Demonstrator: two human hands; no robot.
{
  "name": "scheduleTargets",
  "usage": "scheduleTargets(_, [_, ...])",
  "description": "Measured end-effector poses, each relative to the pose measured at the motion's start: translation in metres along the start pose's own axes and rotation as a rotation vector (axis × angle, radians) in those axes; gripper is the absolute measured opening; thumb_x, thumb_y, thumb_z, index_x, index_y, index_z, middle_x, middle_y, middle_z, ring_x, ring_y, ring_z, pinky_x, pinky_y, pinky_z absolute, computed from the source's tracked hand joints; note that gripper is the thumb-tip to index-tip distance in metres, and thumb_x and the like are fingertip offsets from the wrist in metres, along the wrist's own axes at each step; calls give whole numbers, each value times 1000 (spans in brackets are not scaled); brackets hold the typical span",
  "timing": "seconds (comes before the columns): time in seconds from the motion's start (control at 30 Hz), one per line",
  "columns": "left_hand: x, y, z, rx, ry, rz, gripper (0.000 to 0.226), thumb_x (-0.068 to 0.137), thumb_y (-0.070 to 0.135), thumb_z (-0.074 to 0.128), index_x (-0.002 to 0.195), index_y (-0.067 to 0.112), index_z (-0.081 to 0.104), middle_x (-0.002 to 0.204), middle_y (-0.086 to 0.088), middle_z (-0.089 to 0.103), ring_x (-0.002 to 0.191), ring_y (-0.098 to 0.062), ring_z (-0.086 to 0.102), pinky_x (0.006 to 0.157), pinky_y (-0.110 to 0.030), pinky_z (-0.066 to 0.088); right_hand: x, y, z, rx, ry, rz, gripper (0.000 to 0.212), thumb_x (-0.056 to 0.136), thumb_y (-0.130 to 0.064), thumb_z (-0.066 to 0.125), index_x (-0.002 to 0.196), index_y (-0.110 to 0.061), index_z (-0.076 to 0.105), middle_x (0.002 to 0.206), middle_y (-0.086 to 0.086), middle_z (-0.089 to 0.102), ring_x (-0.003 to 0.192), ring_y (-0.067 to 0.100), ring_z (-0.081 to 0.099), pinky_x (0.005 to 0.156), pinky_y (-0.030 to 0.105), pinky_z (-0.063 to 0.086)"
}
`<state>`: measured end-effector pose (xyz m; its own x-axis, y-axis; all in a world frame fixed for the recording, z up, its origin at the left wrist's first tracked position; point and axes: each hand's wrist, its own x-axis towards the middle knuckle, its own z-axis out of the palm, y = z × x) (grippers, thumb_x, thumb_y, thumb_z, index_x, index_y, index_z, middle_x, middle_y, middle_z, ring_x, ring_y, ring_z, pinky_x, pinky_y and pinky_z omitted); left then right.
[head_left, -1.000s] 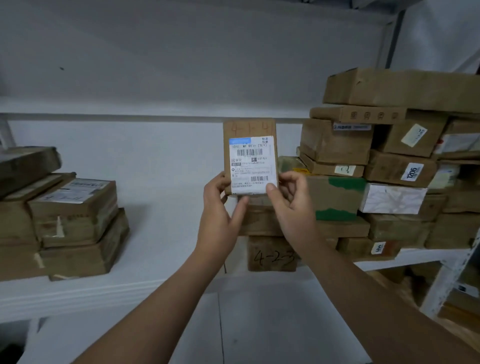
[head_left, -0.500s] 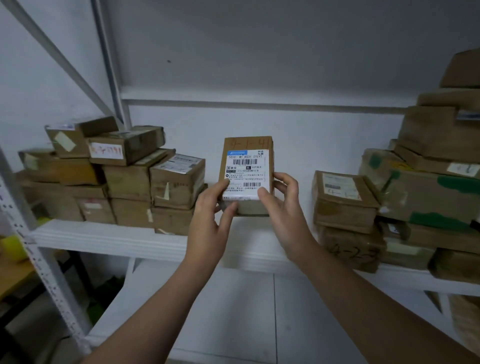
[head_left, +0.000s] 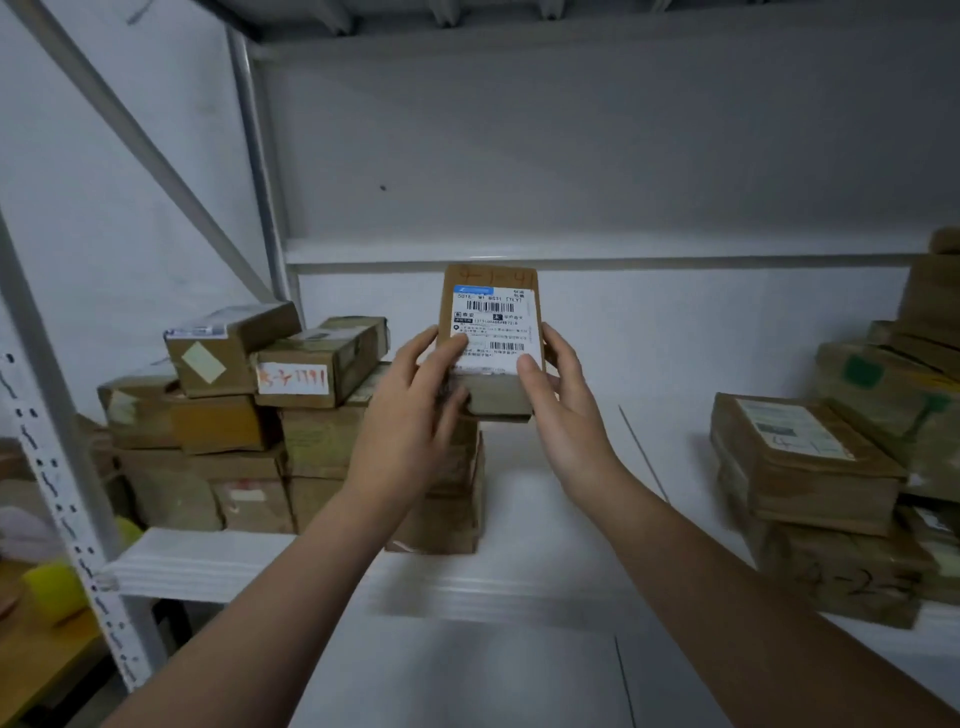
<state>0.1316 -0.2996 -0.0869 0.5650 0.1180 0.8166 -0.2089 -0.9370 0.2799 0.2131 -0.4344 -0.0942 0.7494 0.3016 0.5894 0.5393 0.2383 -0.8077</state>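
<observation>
A small brown cardboard parcel (head_left: 493, 291) with a white barcode label faces me, held upright above the white shelf (head_left: 550, 519). My left hand (head_left: 410, 415) grips its lower left side, thumb across the label. Gripping the lower right side is my right hand (head_left: 566, 410), its thumb on the label's corner. Orange handwriting marks the parcel's top edge.
A pile of brown parcels (head_left: 234, 415) fills the shelf's left end beside a grey upright post (head_left: 62, 467). Another stack of parcels (head_left: 831, 493) sits at the right. A lower white shelf (head_left: 467, 670) lies beneath my arms. Something yellow (head_left: 52, 587) lies at the far left.
My view has swung left along the shelf, bringing the left pile in and pushing the right stack to the edge. Both hands still hold the parcel, now nearer the left pile.
</observation>
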Motion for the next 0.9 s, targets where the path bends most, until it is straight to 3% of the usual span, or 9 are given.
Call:
scheduleTargets(0.1, [20,-28,-12,136,-25,14,48,94,16,55,139,19,43,144,-8,41,126,-24,43,101,-35,37,23,4,29,-81,-14,1,28,96,-43,50,118,-57,39,130,-14,50,107,-8,51,86,17,49])
scheduleTargets(0.2, [32,-50,-18,213,-80,-3,48,94,20,52,140,20,39,143,-12,42,123,-29,45,99,-44,43,38,15,53,-84,27,-15,29,94,-40,55,118,-52,44,123,-12,52,96,-18,52,72,7,49])
scheduleTargets(0.27, [37,-63,-20,292,-132,20,47,94,21,50,140,17,40,143,-16,41,121,-33,47,97,-47,44,43,25,64,-139,59,-22,36,93,-38,58,124,-47,44,122,-14,51,97,-17,52,71,5,47])
scheduleTargets(0.37, [43,-79,-20,362,-183,61,42,95,25,46,137,17,45,138,-10,46,119,-31,47,94,-45,41,45,43,71,-319,53,-14,54,92,-35,60,141,-36,36,125,-13,45,98,-11,50,78,6,45])
scheduleTargets(0.57, [51,-87,-10,362,-157,103,40,96,33,45,133,20,49,132,-3,52,121,-24,44,100,-40,30,50,52,65,-428,68,-56,54,92,-35,59,141,-33,37,117,-11,43,93,-23,46,68,-3,40])
scheduleTargets(0.67, [52,-85,-5,372,-138,108,41,95,36,47,132,18,49,131,-5,53,121,-26,45,101,-42,30,51,52,60,-451,40,-40,58,93,-33,59,144,-34,32,119,-14,44,93,-13,52,65,6,48])
scheduleTargets(0.77, [53,-82,-4,390,-132,108,41,95,38,45,131,19,49,131,-6,52,122,-26,44,101,-43,31,51,50,52,-466,23,3,59,95,-36,55,146,-35,28,127,-11,48,101,7,56,74,24,56])
scheduleTargets(0.9, [55,-71,-3,369,-115,134,41,95,37,45,131,18,50,136,-7,50,128,-28,39,103,-46,30,45,45,33,-559,28,-1,52,95,-40,52,143,-35,33,125,-14,48,107,9,53,76,18,46])
